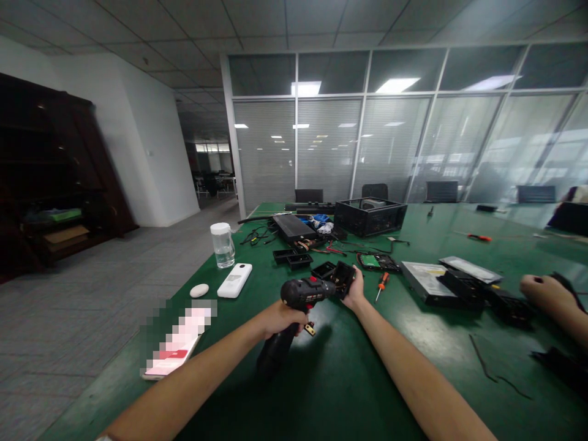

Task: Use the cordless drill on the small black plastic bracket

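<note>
My left hand (280, 318) is closed round the grip of a black electric screwdriver (301, 303) with red marks, held above the green table (349, 380). Its nose points right, at a small black box-shaped part (343, 278). My right hand (356, 293) is closed on that part, fingers wrapped round its lower right side. A small brass-coloured piece (310, 329) hangs just under the tool.
An orange-handled screwdriver (381, 283) lies right of my right hand. Behind are black trays (293, 257), a green circuit board (374, 261), an open black case (370, 215), cables and a water bottle (223, 245). A white remote (234, 280) and phone (174, 352) lie left. Another person's hand (544, 293) rests at right.
</note>
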The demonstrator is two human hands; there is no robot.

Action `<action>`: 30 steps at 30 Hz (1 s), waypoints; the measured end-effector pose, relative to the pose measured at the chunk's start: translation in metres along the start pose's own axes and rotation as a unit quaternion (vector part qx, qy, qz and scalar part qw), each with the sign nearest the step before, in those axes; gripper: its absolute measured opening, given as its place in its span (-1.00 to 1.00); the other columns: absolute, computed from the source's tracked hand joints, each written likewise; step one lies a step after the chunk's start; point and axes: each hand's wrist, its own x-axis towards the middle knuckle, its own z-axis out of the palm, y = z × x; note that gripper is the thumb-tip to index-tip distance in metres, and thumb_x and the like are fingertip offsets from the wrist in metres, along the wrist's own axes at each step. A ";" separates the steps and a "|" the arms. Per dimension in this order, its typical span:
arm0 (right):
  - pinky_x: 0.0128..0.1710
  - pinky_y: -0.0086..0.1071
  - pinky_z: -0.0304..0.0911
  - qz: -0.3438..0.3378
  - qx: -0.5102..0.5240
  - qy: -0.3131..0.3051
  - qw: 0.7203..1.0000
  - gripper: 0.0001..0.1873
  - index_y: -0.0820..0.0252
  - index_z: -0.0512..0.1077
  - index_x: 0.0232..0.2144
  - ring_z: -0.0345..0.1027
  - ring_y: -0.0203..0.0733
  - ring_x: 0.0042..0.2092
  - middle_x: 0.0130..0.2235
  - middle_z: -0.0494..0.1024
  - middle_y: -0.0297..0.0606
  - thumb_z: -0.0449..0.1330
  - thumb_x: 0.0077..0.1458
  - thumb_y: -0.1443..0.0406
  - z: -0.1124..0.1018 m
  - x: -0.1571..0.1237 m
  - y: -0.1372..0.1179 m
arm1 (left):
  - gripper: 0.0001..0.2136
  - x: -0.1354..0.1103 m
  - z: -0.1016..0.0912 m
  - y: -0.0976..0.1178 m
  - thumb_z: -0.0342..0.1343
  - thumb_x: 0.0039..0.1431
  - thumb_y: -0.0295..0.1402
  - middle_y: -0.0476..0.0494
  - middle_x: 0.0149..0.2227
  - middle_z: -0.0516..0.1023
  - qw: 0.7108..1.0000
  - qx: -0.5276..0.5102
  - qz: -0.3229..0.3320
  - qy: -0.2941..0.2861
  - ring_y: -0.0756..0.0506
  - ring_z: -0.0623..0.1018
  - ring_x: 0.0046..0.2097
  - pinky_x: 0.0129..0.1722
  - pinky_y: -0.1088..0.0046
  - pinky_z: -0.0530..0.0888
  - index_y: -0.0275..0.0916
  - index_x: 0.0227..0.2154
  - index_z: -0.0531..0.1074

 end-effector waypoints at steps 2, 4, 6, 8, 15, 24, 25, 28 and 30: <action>-0.46 -0.30 0.28 0.000 -0.002 0.001 1.000 -0.56 0.21 0.40 -0.51 0.37 -0.14 -0.45 -0.55 0.47 -0.24 -0.06 -0.06 0.00 0.000 0.000 0.000 | -0.92 -0.001 0.000 0.001 0.02 -0.22 -0.43 -0.04 -0.62 0.33 1.000 0.000 -0.003 0.003 0.03 0.33 -0.56 -0.50 0.47 0.28 -0.35 -0.64 0.32; -0.47 -0.30 0.28 0.000 -0.003 0.003 1.000 -0.56 0.21 0.40 -0.52 0.37 -0.14 -0.45 -0.55 0.47 -0.23 -0.05 -0.07 0.00 0.000 0.000 0.000 | -0.93 -0.001 0.000 0.002 0.02 -0.22 -0.43 -0.04 -0.62 0.33 1.000 -0.003 -0.008 0.003 0.03 0.33 -0.56 -0.51 0.47 0.28 -0.35 -0.63 0.32; -0.47 -0.30 0.28 0.000 -0.004 0.002 1.000 -0.56 0.22 0.40 -0.52 0.37 -0.14 -0.44 -0.54 0.48 -0.23 -0.05 -0.08 -0.01 0.000 0.000 0.000 | -0.94 -0.001 0.000 0.002 0.01 -0.23 -0.44 -0.04 -0.62 0.33 1.000 -0.006 -0.007 0.000 0.03 0.33 -0.56 -0.51 0.47 0.28 -0.35 -0.64 0.31; -0.47 -0.30 0.28 0.000 -0.004 0.000 1.000 -0.56 0.22 0.40 -0.52 0.37 -0.14 -0.44 -0.54 0.48 -0.22 -0.05 -0.08 -0.01 0.000 0.000 0.000 | -0.94 -0.002 0.001 0.003 0.01 -0.24 -0.44 -0.04 -0.62 0.33 1.000 -0.009 -0.007 0.000 0.03 0.33 -0.55 -0.51 0.47 0.29 -0.36 -0.64 0.31; -0.47 -0.29 0.28 -0.003 -0.003 -0.003 1.000 -0.57 0.22 0.41 -0.52 0.38 -0.13 -0.44 -0.55 0.48 -0.22 -0.05 -0.07 0.00 0.002 -0.002 0.000 | -0.93 -0.002 0.002 0.004 0.02 -0.24 -0.44 -0.04 -0.62 0.34 1.000 0.000 -0.011 0.011 0.03 0.32 -0.56 -0.51 0.48 0.28 -0.35 -0.64 0.31; -0.44 -0.28 0.27 -0.002 0.003 0.000 1.000 -0.57 0.21 0.41 -0.51 0.37 -0.14 -0.45 -0.54 0.48 -0.24 -0.06 -0.05 0.01 0.002 -0.002 0.000 | -0.95 -0.001 0.001 0.002 -0.01 -0.23 -0.46 -0.03 -0.63 0.31 1.000 0.007 -0.002 0.003 0.03 0.31 -0.57 -0.52 0.48 0.26 -0.35 -0.65 0.30; -0.44 -0.28 0.27 -0.001 0.004 -0.001 1.000 -0.57 0.21 0.41 -0.51 0.37 -0.14 -0.45 -0.53 0.48 -0.24 -0.05 -0.06 0.01 0.002 -0.002 0.000 | -0.95 -0.001 0.001 0.002 -0.01 -0.23 -0.46 -0.02 -0.63 0.31 1.000 0.006 -0.001 0.002 0.03 0.31 -0.57 -0.52 0.48 0.26 -0.35 -0.65 0.30; -0.45 -0.29 0.27 0.000 0.003 -0.005 1.000 -0.56 0.22 0.41 -0.50 0.37 -0.14 -0.44 -0.53 0.48 -0.23 -0.06 -0.06 0.00 0.001 -0.001 0.000 | -0.95 -0.001 0.001 0.003 -0.01 -0.23 -0.46 -0.02 -0.63 0.32 1.000 0.006 0.001 0.003 0.04 0.31 -0.57 -0.53 0.49 0.26 -0.35 -0.64 0.31; -0.46 -0.30 0.27 -0.002 0.001 -0.004 1.000 -0.55 0.22 0.41 -0.50 0.37 -0.14 -0.44 -0.54 0.48 -0.23 -0.06 -0.07 -0.01 0.001 -0.001 0.000 | -0.95 -0.001 0.002 0.004 -0.02 -0.23 -0.47 -0.02 -0.62 0.32 1.000 0.007 0.001 0.001 0.04 0.31 -0.57 -0.52 0.49 0.26 -0.35 -0.63 0.31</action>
